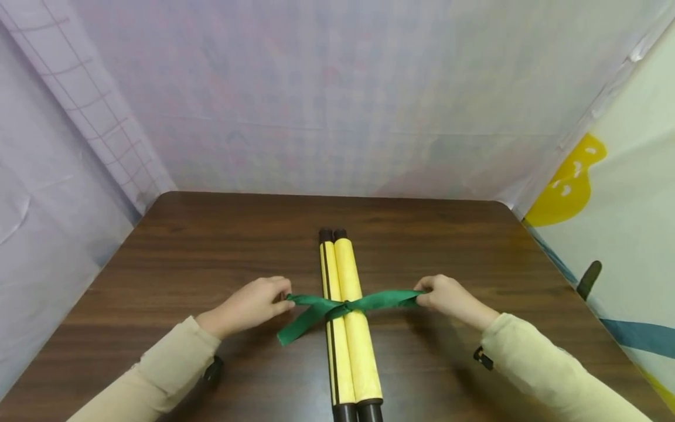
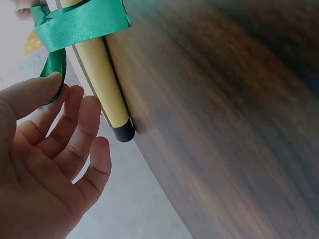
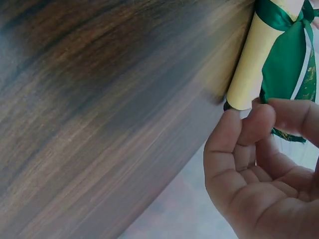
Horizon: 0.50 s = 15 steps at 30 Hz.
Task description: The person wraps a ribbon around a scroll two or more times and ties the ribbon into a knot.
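A yellow scroll (image 1: 364, 357), rolled from both sides into two parallel rolls with dark end knobs, lies lengthwise on the table. A green ribbon (image 1: 389, 299) goes round its middle and crosses in a knot (image 1: 346, 305) on top. To the left, my left hand (image 1: 252, 308) pinches a piece of the ribbon between thumb and index finger, the other fingers loosely bent. One loose ribbon tail (image 1: 295, 329) slants down beside that hand. On the opposite side my right hand (image 1: 454, 300) pinches the ribbon and holds it stretched out; gold marks show on it in the right wrist view.
The brown wood-grain table (image 1: 221, 234) has rounded far corners. Pale patterned cloth (image 1: 337, 105) hangs behind it, with more cloth at both sides. A yellow shape (image 1: 566, 187) is printed on the right-hand cloth.
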Each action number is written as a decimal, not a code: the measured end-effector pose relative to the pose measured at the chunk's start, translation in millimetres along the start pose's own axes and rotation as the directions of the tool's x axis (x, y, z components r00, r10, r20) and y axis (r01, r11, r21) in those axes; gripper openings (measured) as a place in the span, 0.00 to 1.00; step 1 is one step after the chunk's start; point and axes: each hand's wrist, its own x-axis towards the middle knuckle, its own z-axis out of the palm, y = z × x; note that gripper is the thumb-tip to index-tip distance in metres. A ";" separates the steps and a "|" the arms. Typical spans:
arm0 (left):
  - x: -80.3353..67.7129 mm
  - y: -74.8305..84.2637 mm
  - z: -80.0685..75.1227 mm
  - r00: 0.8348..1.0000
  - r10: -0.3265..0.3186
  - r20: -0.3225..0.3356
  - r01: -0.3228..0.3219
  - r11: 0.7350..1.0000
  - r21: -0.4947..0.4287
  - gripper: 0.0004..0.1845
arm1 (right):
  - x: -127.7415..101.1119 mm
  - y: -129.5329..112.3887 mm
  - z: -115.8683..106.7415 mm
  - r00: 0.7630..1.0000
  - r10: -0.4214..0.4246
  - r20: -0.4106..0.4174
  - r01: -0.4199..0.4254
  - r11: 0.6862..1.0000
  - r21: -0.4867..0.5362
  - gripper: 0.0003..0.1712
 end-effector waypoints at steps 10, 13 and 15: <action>3.2 -7.6 -7.1 0.997 -0.019 -0.069 0.017 0.999 -0.038 0.06 | -4.3 6.3 -11.5 0.992 -0.071 -0.100 0.076 0.996 0.046 0.13; 5.8 -10.7 -18.1 0.987 -0.017 -0.159 0.017 1.000 0.000 0.10 | -2.8 7.3 -19.3 0.986 -0.087 -0.141 0.096 0.994 0.055 0.19; 7.7 -12.6 -26.8 0.977 -0.019 -0.212 0.027 0.999 0.036 0.14 | -1.0 7.0 -24.4 0.977 -0.110 -0.184 0.119 0.992 0.037 0.23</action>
